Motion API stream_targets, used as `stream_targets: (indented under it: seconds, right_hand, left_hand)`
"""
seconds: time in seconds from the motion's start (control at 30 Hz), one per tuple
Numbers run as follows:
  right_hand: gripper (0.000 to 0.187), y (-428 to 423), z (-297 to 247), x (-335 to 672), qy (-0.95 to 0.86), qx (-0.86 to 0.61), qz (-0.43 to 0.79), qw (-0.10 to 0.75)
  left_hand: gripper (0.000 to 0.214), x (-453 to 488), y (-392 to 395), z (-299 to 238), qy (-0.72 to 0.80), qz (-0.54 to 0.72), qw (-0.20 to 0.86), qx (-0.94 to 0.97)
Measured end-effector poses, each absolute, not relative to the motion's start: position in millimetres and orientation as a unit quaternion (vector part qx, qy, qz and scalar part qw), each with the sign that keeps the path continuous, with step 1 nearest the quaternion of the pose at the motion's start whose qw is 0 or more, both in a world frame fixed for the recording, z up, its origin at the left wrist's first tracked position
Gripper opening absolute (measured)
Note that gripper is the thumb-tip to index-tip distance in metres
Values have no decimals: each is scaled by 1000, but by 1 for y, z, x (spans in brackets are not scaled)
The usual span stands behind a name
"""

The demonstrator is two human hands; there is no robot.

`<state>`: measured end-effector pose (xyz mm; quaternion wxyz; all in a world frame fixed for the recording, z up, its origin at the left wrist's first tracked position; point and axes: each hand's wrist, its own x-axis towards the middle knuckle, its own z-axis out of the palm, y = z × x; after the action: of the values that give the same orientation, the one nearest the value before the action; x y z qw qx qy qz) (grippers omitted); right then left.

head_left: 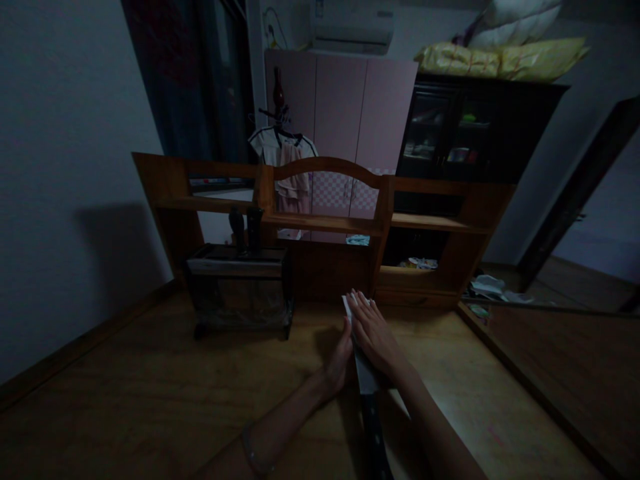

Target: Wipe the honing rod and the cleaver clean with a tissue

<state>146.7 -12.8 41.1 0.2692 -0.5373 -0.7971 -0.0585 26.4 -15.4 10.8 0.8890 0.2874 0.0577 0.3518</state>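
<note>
A large kitchen knife (367, 380) points away from me, its broad pale blade ahead and its black riveted handle toward the bottom edge. From the left, my left hand (341, 360) holds the blade, thumb up along its edge and the other fingers hidden underneath. Across the upper face of the blade lies my right hand (374, 337), fingers straight and together, so that the blade is clasped between both hands. Something thin and white shows at the right fingertips; I cannot tell whether it is tissue or the blade's end. Neither hand touches the handle.
A knife block (240, 287) with dark handles sticking out stands left of my hands on the wooden tabletop (150, 400). Behind is a wooden shelf unit (325, 227). A raised edge (525, 387) bounds the tabletop at right, and a white wall (75, 167) at left.
</note>
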Motion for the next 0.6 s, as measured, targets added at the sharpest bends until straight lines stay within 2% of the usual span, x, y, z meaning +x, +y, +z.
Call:
stream_targets:
  seconds: [0.6]
  right_hand:
    - [51, -7, 39, 136, -795, -533, -82, 278]
  left_hand:
    - [62, 31, -11, 2, 46, 387, 876, 283]
